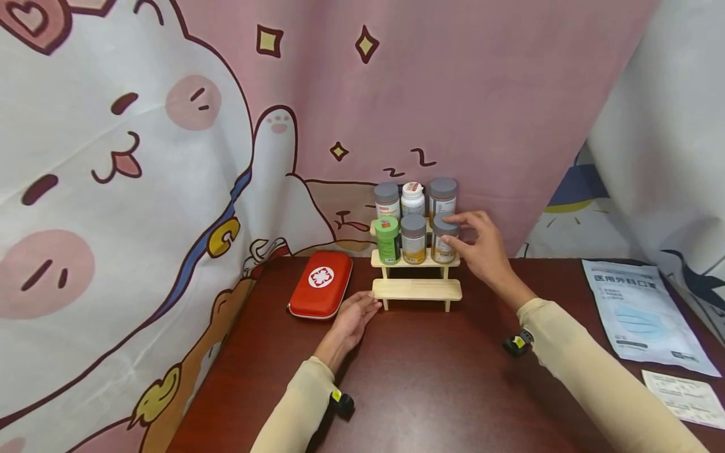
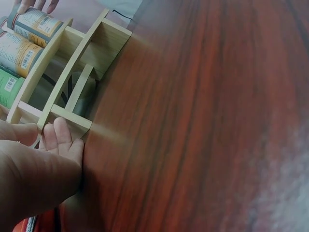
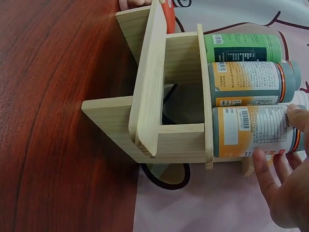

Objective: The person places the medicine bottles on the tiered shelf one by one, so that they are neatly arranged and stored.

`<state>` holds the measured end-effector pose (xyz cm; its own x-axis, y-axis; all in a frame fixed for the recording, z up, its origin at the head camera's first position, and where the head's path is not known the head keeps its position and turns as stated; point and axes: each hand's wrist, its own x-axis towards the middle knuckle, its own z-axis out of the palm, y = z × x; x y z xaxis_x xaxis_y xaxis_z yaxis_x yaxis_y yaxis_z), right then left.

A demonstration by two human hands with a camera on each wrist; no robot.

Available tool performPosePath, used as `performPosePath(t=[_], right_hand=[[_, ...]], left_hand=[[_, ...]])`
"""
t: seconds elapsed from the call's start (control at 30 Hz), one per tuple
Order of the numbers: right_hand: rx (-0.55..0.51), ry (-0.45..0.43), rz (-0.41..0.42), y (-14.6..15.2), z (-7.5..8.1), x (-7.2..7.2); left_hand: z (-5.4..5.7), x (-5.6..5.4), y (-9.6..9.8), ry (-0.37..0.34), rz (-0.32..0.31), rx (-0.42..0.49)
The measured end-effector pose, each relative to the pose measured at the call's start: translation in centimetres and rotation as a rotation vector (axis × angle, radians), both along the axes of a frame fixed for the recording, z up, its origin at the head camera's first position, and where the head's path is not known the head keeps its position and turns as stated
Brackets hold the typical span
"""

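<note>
A three-step wooden display rack (image 1: 416,289) stands at the back of the table, its lowest step bare. My left hand (image 1: 355,318) holds the left end of that step between thumb and fingers, as the left wrist view (image 2: 43,164) shows. On the middle step are a green bottle (image 1: 388,242), a grey-lidded bottle (image 1: 413,240) and, at the right end, another grey-lidded bottle (image 3: 256,130) with an orange and white label. My right hand (image 1: 481,245) grips this right-end bottle near its lid; it stands upright on the step.
On the top step are two grey-lidded bottles (image 1: 387,200) and a white bottle (image 1: 413,200). Left of the rack lies a red zip case (image 1: 321,286). A face-mask packet (image 1: 646,314) and a white blister sheet (image 1: 685,396) lie at the right. A printed curtain (image 1: 481,113) hangs behind.
</note>
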<state>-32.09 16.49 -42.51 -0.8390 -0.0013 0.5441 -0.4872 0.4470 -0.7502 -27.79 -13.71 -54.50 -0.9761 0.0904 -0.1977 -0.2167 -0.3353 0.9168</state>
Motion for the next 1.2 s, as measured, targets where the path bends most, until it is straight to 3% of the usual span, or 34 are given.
performPosePath(t=[0.27, 0.53, 0.77, 0.93, 1.07, 1.2], right_hand=[[0.066, -0.026, -0.020, 0.2, -0.2, 0.1], [0.134, 0.038, -0.015, 1.0, -0.7, 0.1], [0.212, 0.083, 0.004, 1.8, -1.5, 0.5], [0.243, 0.017, -0.040, 2.4, -1.7, 2.0], [0.293, -0.047, -0.082, 3.3, -1.9, 4.2], [0.355, -0.094, -0.114, 4.6, -2.6, 6.6]], left_hand=[[0.0, 0.0, 0.4, -0.004, 0.022, -0.018], [0.1, -0.1, 1.4, 0.008, 0.045, -0.084], [0.7, 0.0, 2.0, 0.045, -0.002, -0.181], [1.1, 0.3, 1.7, 0.065, -0.019, -0.227], [1.5, 0.9, 1.3, 0.074, -0.007, -0.287], [2.3, 2.0, 0.7, 0.161, 0.024, -0.507]])
